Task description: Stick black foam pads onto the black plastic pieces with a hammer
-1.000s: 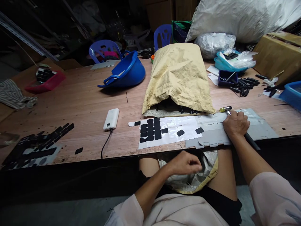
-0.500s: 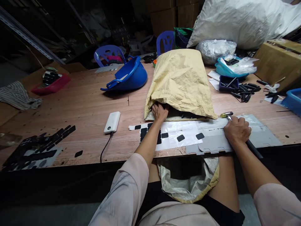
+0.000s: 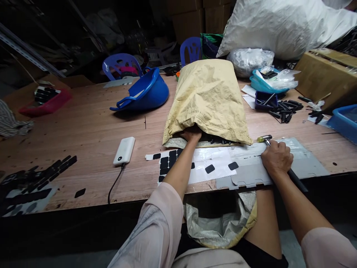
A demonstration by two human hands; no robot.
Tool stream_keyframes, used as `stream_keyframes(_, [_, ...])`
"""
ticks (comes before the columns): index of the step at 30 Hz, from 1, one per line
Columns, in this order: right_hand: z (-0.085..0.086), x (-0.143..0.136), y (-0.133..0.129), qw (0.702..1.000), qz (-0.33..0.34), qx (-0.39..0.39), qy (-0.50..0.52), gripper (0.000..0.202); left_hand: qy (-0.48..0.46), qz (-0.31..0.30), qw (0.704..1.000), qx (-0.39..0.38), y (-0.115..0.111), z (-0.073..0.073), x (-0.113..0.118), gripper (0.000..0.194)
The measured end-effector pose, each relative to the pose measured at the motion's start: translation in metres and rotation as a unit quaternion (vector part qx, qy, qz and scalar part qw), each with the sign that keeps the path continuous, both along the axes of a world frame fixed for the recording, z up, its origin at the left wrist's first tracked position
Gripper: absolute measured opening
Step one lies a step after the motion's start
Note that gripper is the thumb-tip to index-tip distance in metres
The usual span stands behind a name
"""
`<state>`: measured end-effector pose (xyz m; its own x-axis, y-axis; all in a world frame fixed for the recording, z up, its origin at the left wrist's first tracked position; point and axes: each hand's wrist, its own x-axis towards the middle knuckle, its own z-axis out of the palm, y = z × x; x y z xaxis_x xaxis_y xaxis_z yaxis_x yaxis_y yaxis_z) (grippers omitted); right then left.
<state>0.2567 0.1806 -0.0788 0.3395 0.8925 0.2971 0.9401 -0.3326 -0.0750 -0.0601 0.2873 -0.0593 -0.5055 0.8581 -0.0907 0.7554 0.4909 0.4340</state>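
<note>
Left hand: reaches into the open mouth of the tan sack [image 3: 212, 93]; only the back of the left hand [image 3: 193, 133] shows, its fingers hidden, so whether it grasps anything cannot be told.
Right hand: the right hand [image 3: 277, 158] is clenched around the hammer [image 3: 298, 181], resting over the grey board [image 3: 306, 163].
Hammer: its yellow-tipped head lies beyond the knuckles, near the sack's right corner; its black handle slants back toward the tabletop's [image 3: 95, 137] near edge.
Sack: lies on the tabletop in front of the person, mouth facing them; small dark pieces [image 3: 223, 142] show inside, to the right of the left wrist.
White sheet: the white sheet [image 3: 200, 177] lies between sack and near edge, meeting the grey board; black patches [image 3: 210, 169] sit on it, some in close rows, partly covered by the left forearm.
Lap: an open bag [image 3: 220, 225] with a pale lining sits between the person's legs, below the table edge.
Left side: a white device [image 3: 124, 149] with a black cable [image 3: 115, 184]; farther back, a tilted blue basin [image 3: 156, 89].
Right side: black cylindrical parts [image 3: 287, 108] lie beside a dark blue tray [image 3: 262, 107].
</note>
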Motion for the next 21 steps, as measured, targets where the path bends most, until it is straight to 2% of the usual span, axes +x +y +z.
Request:
stream_keyframes(3, [0.001,-0.001,0.0,1.0,-0.002,-0.005,-0.001,0.043,0.018,0.015,1.0,0.017,-0.017,-0.003,0.017,0.047])
stream_keyframes(12, [-0.001,0.001,-0.001,1.0,0.014,0.013,0.003,0.039,0.019,-0.021,0.997,0.069,-0.061,-0.006,0.045,0.044])
stream_keyframes(16, [0.0,0.002,0.0,1.0,0.017,0.014,0.014,0.04,-0.003,-0.026,0.996,0.09,-0.067,-0.004,0.041,0.041])
stream_keyframes(21, [-0.001,0.002,0.001,0.999,0.021,0.022,0.017,0.041,-0.043,-0.017,0.987,0.151,-0.067,-0.01,0.021,0.038])
